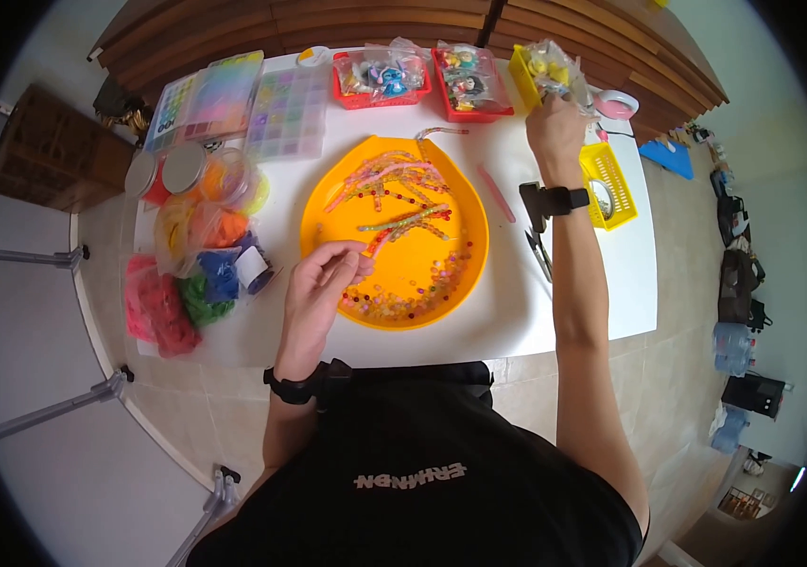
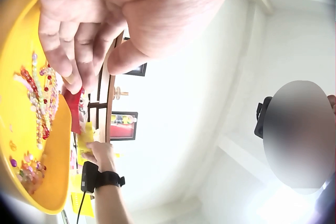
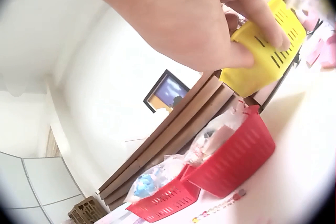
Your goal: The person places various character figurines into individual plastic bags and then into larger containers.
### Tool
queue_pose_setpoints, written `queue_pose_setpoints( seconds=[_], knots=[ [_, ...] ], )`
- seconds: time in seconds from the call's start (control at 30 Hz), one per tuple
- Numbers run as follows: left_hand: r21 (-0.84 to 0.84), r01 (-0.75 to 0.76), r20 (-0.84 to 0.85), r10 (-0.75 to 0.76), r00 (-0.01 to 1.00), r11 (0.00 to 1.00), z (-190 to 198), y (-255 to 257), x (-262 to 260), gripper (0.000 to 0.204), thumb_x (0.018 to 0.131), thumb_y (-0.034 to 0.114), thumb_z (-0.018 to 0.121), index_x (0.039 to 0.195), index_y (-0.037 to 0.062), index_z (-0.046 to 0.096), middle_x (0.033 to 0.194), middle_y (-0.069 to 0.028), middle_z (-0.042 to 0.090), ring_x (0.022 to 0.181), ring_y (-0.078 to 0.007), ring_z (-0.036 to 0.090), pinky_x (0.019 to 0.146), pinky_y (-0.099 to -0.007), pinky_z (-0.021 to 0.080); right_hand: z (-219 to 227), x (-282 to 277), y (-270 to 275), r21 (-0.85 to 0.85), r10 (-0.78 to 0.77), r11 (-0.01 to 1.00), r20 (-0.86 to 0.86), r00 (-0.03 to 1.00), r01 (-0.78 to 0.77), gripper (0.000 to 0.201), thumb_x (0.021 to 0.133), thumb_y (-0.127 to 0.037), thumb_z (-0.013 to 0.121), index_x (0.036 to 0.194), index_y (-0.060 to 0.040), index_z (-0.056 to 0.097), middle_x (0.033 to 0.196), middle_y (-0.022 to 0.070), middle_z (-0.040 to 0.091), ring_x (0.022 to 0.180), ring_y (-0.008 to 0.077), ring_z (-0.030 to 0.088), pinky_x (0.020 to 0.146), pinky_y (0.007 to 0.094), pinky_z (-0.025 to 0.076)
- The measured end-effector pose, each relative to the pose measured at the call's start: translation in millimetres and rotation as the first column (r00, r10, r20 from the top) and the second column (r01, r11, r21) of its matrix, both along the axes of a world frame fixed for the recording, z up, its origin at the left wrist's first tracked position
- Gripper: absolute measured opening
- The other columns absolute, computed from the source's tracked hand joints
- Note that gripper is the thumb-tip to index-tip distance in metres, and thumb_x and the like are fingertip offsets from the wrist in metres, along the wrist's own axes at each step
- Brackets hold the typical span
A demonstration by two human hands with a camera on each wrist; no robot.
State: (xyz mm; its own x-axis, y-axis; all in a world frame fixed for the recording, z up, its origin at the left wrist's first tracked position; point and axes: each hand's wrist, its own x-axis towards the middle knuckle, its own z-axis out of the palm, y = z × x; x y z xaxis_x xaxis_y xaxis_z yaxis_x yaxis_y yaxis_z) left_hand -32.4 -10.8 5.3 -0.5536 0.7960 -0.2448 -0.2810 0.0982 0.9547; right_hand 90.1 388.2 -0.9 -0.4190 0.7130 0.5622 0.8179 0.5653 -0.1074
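Note:
My left hand [image 1: 320, 282] hovers over the near left part of a yellow-orange tray [image 1: 316, 203], fingers loosely bent. Its fingertips overlap the end of a red-pink beaded strand [image 1: 380, 242] in the head view. In the left wrist view the thumb stands apart from the fingers, with no strand visible between them. More beaded strands [image 2: 39, 92] lie in the tray, with loose beads [image 1: 413, 304] along its near side. At the far right, my right hand [image 1: 557, 137] grips the rim of a yellow basket [image 3: 262, 58] of bagged trinkets [image 1: 550, 68]; some fingers are hidden behind the rim.
Two red baskets [image 1: 403, 97] of bagged figures stand behind the tray. A second yellow basket [image 1: 619, 184], pliers [image 1: 539, 253] and a pink stick [image 1: 496, 194] lie to the right. On the left are bead cases [image 1: 287, 111], jars [image 1: 183, 168] and coloured bags [image 1: 165, 307].

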Motion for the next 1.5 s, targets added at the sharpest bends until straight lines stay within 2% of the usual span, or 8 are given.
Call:
queue_pose_setpoints(
  seconds=[0.13,0.33,0.53,0.77,1.07,1.27,1.37,1.5],
  knots=[
    [0.003,-0.002,-0.008,0.002,1.000,1.000,-2.1,-1.0,-2.5,0.021,0.105,0.014,0.059,0.118,-0.0018,0.066,0.102,-0.0092,0.073,0.098,-0.0150,0.070,0.091,-0.0289,0.054,34.3,3.1,-27.6,0.003,0.054,0.999,0.003,0.999,-0.054,0.020,0.087,-0.017,0.066,0.096,-0.0005,0.073,0.108,0.0205,0.068,0.085,0.0425,0.071,0.075,0.0503,0.058],
    [0.017,-0.030,-0.007,0.030,1.000,0.999,8.3,5.2,-4.5,0.025,0.106,0.016,0.056,0.122,-0.0009,0.064,0.110,-0.0095,0.070,0.101,-0.0151,0.066,0.094,-0.0293,0.050,58.4,10.8,-87.2,0.030,0.345,0.938,-0.152,0.926,-0.345,0.011,0.087,-0.008,0.070,0.092,-0.0014,0.064,0.102,0.0188,0.063,0.080,0.0429,0.067,0.067,0.0505,0.055],
    [0.102,-0.121,0.086,0.113,0.990,0.987,13.4,15.1,-10.1,0.042,0.108,0.022,0.050,0.144,-0.0009,0.048,0.139,-0.0189,0.058,0.121,-0.0282,0.064,0.106,-0.0398,0.048,44.2,18.3,-135.2,-0.071,0.578,0.795,-0.213,0.788,-0.602,0.011,0.084,0.000,0.069,0.092,-0.0034,0.061,0.095,0.0170,0.061,0.080,0.0409,0.066,0.065,0.0474,0.054],
    [0.188,-0.073,0.167,0.041,0.985,0.980,-3.6,33.4,-27.3,0.065,0.111,0.043,0.038,0.158,-0.0009,0.029,0.160,-0.0213,0.035,0.138,-0.0400,0.049,0.116,-0.0471,0.040,8.0,25.2,-167.1,-0.299,0.666,0.655,-0.207,0.717,-0.694,0.022,0.081,0.006,0.066,0.101,-0.0030,0.064,0.097,0.0138,0.060,0.084,0.0352,0.068,0.072,0.0433,0.058],
    [0.144,-0.097,0.293,0.051,0.955,0.985,-22.0,42.4,-33.6,0.071,0.110,0.047,0.038,0.158,-0.0043,0.025,0.162,-0.0198,0.029,0.137,-0.0467,0.047,0.117,-0.0500,0.039,-6.1,25.8,-178.3,-0.342,0.597,0.624,-0.371,0.711,-0.702,0.020,0.080,0.008,0.070,0.098,-0.0006,0.066,0.132,0.0230,0.051,0.102,0.0397,0.069,0.085,0.0424,0.061],
    [0.095,-0.058,0.288,0.028,0.957,0.994,-15.7,36.3,-40.7,0.072,0.109,0.050,0.040,0.156,-0.0045,0.031,0.161,-0.0194,0.031,0.138,-0.0463,0.046,0.117,-0.0492,0.038,-7.5,29.6,-187.2,-0.392,0.564,0.635,-0.353,0.747,-0.665,0.026,0.083,0.006,0.069,0.107,0.0022,0.058,0.134,0.0241,0.050,0.112,0.0437,0.062,0.090,0.0410,0.059],
    [0.029,-0.010,0.248,0.002,0.969,1.000,-11.8,32.3,-51.0,0.073,0.108,0.052,0.041,0.154,-0.0041,0.034,0.159,-0.0194,0.036,0.139,-0.0424,0.045,0.117,-0.0475,0.036,-7.4,31.4,-188.9,-0.407,0.548,0.620,-0.387,0.742,-0.671,0.035,0.084,0.007,0.068,0.115,0.0033,0.052,0.136,0.0236,0.050,0.118,0.0402,0.061,0.092,0.0401,0.057],
    [0.007,-0.013,0.186,0.012,0.983,1.000,-5.7,37.1,-56.5,0.076,0.107,0.057,0.041,0.153,-0.0035,0.037,0.152,-0.0187,0.045,0.138,-0.0333,0.047,0.115,-0.0432,0.035,-10.8,30.5,-188.7,-0.482,0.230,0.504,-0.726,0.649,-0.717,0.029,0.096,-0.002,0.062,0.122,0.0037,0.050,0.133,0.0226,0.056,0.122,0.0339,0.062,0.097,0.0383,0.052]
  ],
)
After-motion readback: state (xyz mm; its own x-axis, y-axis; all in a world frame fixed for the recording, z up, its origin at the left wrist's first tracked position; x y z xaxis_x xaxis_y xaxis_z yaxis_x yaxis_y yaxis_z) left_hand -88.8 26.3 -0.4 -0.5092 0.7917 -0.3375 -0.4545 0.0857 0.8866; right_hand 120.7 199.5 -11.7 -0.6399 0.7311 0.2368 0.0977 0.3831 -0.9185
